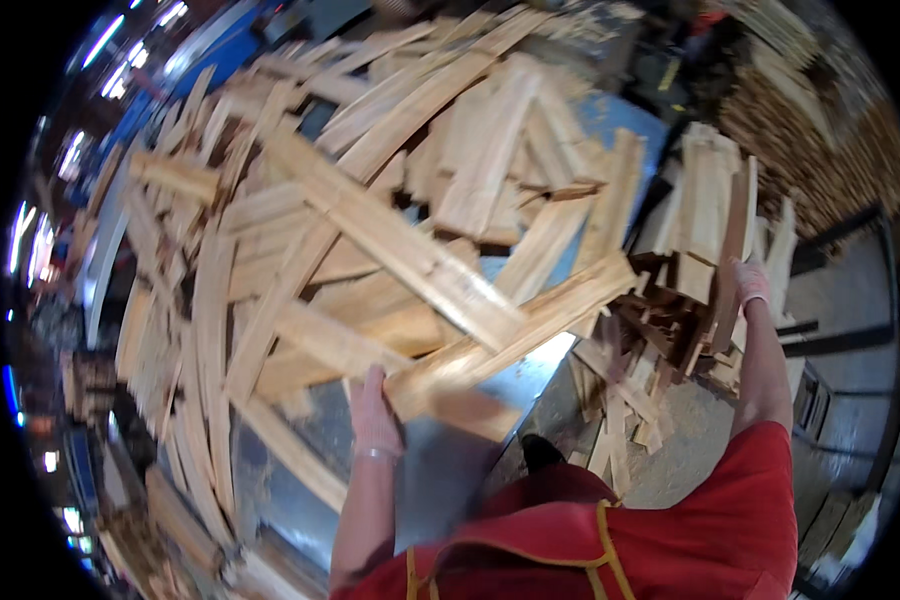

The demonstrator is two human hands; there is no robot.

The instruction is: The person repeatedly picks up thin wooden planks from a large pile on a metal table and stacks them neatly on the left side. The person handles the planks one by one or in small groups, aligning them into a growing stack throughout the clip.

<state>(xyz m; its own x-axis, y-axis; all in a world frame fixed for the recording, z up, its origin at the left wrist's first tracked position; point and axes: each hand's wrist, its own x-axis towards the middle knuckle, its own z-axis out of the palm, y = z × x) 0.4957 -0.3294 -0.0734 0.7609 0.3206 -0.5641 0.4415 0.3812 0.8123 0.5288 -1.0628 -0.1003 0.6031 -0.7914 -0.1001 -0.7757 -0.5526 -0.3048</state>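
Note:
At the near end of a pale board with a rough edge, my left hand is closed, gripping it. That board slants up to the right over the metal table, and another long plank meets it from the upper left. My right arm reaches out to the right, where my right hand is closed around the edge of a brownish board. This board stands tilted against a stack of boards. Both hands wear pale gloves; the fingers of the right one are partly hidden.
A large jumbled heap of boards covers most of the metal table. Offcuts lie below the right stack. A dark metal frame stands at the far right, with piled strips of wood behind it.

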